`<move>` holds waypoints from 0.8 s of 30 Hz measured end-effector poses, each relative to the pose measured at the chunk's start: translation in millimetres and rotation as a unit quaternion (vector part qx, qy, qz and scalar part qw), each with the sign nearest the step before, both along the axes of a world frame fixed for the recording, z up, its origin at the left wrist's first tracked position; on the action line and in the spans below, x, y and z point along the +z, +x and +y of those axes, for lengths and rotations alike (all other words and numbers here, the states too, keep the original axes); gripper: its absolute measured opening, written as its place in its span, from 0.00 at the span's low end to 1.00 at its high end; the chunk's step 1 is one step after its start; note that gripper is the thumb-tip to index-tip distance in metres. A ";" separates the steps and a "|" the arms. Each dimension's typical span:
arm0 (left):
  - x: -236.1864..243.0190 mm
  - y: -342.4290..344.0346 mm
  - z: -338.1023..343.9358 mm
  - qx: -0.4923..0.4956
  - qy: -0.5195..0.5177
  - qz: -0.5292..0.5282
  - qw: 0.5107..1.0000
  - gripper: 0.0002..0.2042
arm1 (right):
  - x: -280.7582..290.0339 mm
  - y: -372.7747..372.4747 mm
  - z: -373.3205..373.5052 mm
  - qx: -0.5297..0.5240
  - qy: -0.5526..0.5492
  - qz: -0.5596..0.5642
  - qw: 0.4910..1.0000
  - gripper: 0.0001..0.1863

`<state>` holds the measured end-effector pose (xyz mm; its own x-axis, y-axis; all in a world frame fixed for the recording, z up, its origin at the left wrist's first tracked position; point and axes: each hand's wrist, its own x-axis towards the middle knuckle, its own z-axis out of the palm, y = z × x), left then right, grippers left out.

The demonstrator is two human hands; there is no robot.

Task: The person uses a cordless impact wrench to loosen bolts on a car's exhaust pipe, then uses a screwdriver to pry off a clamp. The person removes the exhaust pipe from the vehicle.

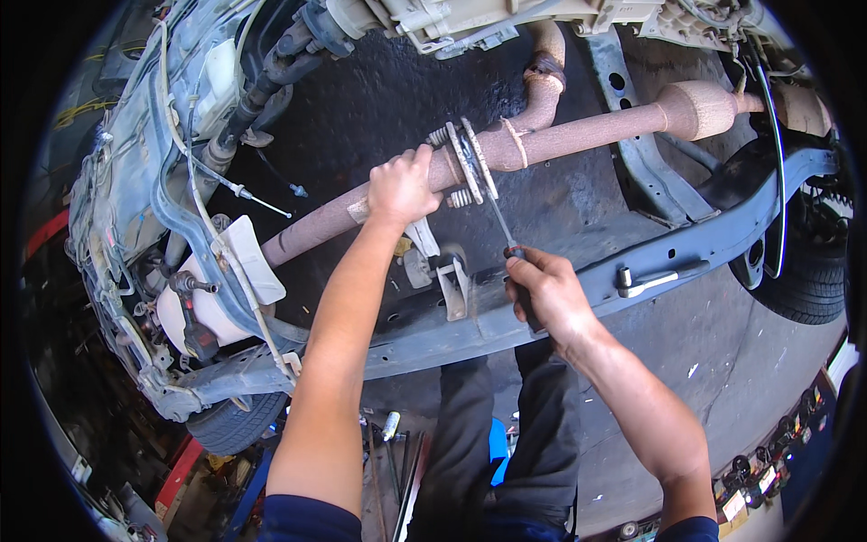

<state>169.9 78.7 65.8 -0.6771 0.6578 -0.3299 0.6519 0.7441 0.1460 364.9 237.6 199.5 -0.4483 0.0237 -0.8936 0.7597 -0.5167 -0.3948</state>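
My left hand [404, 188] is wrapped round a rusty exhaust pipe [325, 219], just left of its flange joint [470, 163]. Two spring bolts [461, 198] sit at that joint, one on each side of the pipe. In my right hand [549, 294] is a screwdriver [503, 223] with a dark handle and a red collar. Its thin shaft points up and away, and the tip meets the lower end of the flange, by the seam between the two plates. Whether the tip is wedged into the seam, I cannot tell.
A blue-grey frame rail [551, 287] curves across in front of me, with a ratchet [664, 278] lying on it. A cordless impact tool [194, 316] rests at the left. Tyres [237, 423] show at both ends. A loose cable [239, 189] hangs near the far left.
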 end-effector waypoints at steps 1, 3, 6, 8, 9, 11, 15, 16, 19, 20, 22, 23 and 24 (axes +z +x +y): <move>-0.8 -0.3 -1.0 0.003 0.007 -0.004 1.000 0.28 | -1.0 -4.9 0.2 -0.002 -0.018 -0.018 1.000 0.13; -2.5 -1.2 -1.2 0.003 0.003 -0.010 1.000 0.28 | -1.8 -14.9 -1.3 -0.019 -0.025 -0.032 0.999 0.13; -1.8 -2.6 -1.3 -0.006 0.024 -0.010 1.000 0.27 | -0.1 -33.1 -5.2 -0.065 -0.037 -0.070 0.995 0.14; -0.2 -4.2 0.1 -0.016 0.007 -0.021 1.000 0.28 | 0.9 -48.3 -7.7 -0.104 -0.051 -0.092 0.989 0.13; 0.6 -5.1 0.8 -0.022 -0.002 -0.020 1.000 0.29 | 1.2 -56.0 -9.5 -0.121 -0.062 -0.104 0.985 0.13; 2.0 -6.2 2.1 -0.024 0.000 -0.019 1.000 0.29 | 0.6 -71.0 -15.1 -0.170 -0.079 -0.144 0.972 0.11; 2.7 -7.6 2.5 -0.024 -0.016 -0.034 0.999 0.29 | -0.8 -92.0 -27.1 -0.292 -0.118 -0.178 0.932 0.10; 2.5 -8.2 2.7 -0.010 -0.016 -0.059 0.998 0.28 | -1.1 -96.1 -26.4 -0.317 -0.135 -0.182 0.921 0.09; 2.4 -8.5 2.6 -0.012 -0.029 -0.063 0.998 0.29 | 2.0 -106.1 -26.1 -0.369 -0.171 -0.191 0.893 0.09; 2.5 -8.7 2.6 -0.014 -0.033 -0.066 0.997 0.30 | 4.6 -109.6 -30.0 -0.360 -0.147 -0.199 0.899 0.09; 3.1 -9.3 3.0 -0.017 -0.035 -0.068 0.997 0.30 | 9.1 -118.2 -42.2 -0.341 -0.109 -0.225 0.906 0.08; 3.4 -9.7 3.0 -0.016 -0.039 -0.071 0.997 0.31 | 10.4 -123.8 -50.3 -0.343 -0.086 -0.224 0.908 0.07; 3.6 -9.7 3.4 -0.016 -0.039 -0.072 0.997 0.31 | 9.6 -128.7 -54.1 -0.357 -0.078 -0.225 0.903 0.08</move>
